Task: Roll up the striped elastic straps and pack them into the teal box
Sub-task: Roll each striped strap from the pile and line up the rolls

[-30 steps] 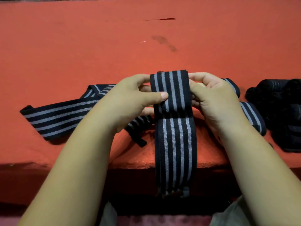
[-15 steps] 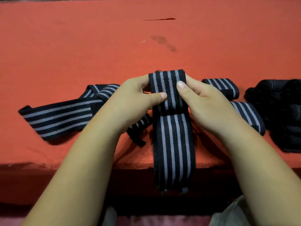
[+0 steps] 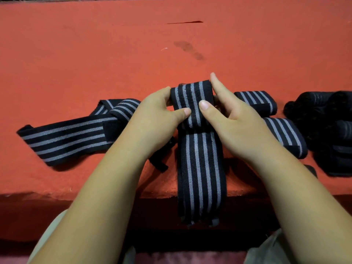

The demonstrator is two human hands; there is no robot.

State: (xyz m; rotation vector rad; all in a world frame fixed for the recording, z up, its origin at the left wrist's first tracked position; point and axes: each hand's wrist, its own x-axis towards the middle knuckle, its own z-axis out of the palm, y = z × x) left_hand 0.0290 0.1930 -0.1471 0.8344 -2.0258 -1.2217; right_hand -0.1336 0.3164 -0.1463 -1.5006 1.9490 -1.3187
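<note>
A black strap with grey stripes (image 3: 200,164) runs from the middle of the red table toward me, and its loose end hangs over the front edge. Its far end is wound into a small roll (image 3: 190,98). My left hand (image 3: 152,119) grips the roll's left side, thumb on top. My right hand (image 3: 232,121) holds the right side, its thumb pressing on top and its index finger stretched along the far edge. Another striped strap (image 3: 64,138) lies loose and twisted at the left. No teal box shows in this view.
The red felt-covered table (image 3: 171,44) stretches far back and carries a dark stain (image 3: 188,51). Right of my hands lie two more striped strap pieces (image 3: 257,100). A heap of dark rolled straps (image 3: 327,130) sits at the right edge.
The roll has turned further and the strap's hanging end has crept up. My right thumb moved onto the top of the roll and my right index finger straightened past it.
</note>
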